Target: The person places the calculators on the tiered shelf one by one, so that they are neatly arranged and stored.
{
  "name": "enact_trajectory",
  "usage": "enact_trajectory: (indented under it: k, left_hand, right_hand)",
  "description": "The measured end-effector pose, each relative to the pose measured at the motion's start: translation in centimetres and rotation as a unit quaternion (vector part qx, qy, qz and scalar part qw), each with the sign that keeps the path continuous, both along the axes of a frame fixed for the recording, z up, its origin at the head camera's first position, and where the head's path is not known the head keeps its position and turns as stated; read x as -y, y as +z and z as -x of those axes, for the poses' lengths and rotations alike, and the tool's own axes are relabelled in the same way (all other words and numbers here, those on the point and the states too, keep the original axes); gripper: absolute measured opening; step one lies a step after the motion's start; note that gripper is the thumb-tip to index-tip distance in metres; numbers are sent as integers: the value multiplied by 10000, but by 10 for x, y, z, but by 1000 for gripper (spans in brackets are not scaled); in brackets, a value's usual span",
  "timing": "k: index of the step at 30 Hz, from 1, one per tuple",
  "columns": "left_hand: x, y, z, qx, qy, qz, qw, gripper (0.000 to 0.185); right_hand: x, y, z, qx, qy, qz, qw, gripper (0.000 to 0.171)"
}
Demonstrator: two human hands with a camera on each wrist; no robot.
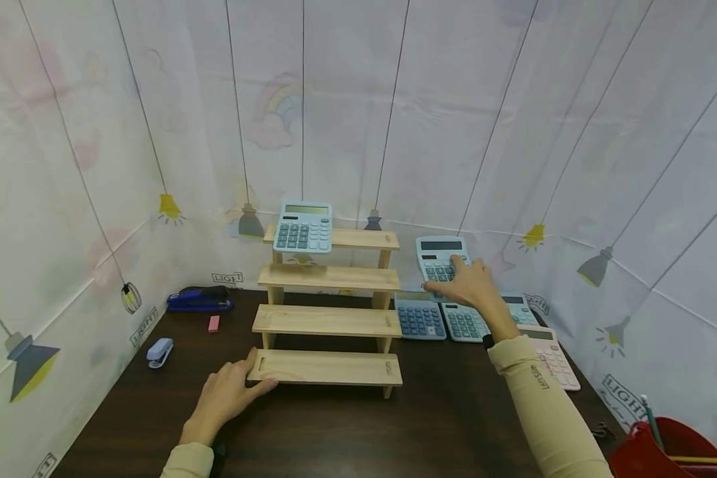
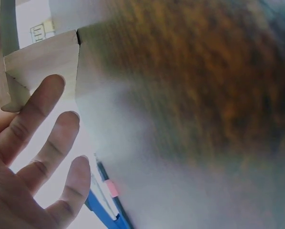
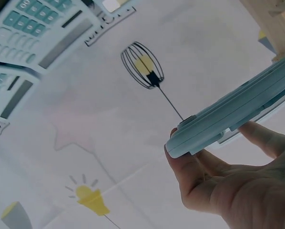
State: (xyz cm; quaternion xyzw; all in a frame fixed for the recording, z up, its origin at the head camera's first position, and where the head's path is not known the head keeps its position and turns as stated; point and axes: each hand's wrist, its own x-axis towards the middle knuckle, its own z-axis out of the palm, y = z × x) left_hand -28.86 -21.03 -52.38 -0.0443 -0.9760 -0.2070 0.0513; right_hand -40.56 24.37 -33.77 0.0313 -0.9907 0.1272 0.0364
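A wooden four-step shelf [image 1: 328,322] stands mid-table. A light-blue calculator [image 1: 303,226] leans on its top step. My left hand [image 1: 227,395] rests with straight fingers [image 2: 40,112] against the left end of the lowest step [image 2: 42,59]. My right hand [image 1: 469,284] holds a second light-blue calculator [image 1: 441,259] lifted above the table, thumb under its lower edge [image 3: 228,119] and fingers on the keys. Below it lie several more calculators: a blue one [image 1: 419,318], a teal one [image 1: 465,323] and a pink one [image 1: 551,355].
A dark-blue stapler [image 1: 200,299], a pink eraser [image 1: 213,323] and a small light-blue stapler [image 1: 159,351] lie at the left. A red container [image 1: 663,448] with pens sits at the front right. Printed fabric walls enclose the dark table [image 1: 442,425].
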Motion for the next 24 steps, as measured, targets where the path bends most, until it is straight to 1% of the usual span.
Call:
enact_trajectory:
  k: [4, 7, 11, 16, 20, 24]
  left_hand:
    - [0, 0, 1, 4, 39, 20, 10000, 98]
    - [1, -1, 1, 9, 49, 18, 10000, 98]
    - [0, -1, 0, -18, 39, 26, 10000, 97]
    - [-1, -1, 0, -53, 1, 21, 10000, 97]
    - [-2, -1, 1, -115, 21, 43, 9999, 95]
    - [0, -1, -1, -70, 47, 33, 10000, 96]
  right_hand:
    - [9, 13, 10, 3, 13, 47, 10000, 109]
    - [19, 18, 18, -36, 45, 62, 10000, 107]
    - [33, 20, 27, -158, 159, 122, 9997, 104]
    - [51, 25, 37, -289, 201, 271, 9990, 102]
    - [65, 29, 44, -333, 206, 377, 9985, 101]
    - [77, 28, 52, -304, 206, 372, 9986, 100]
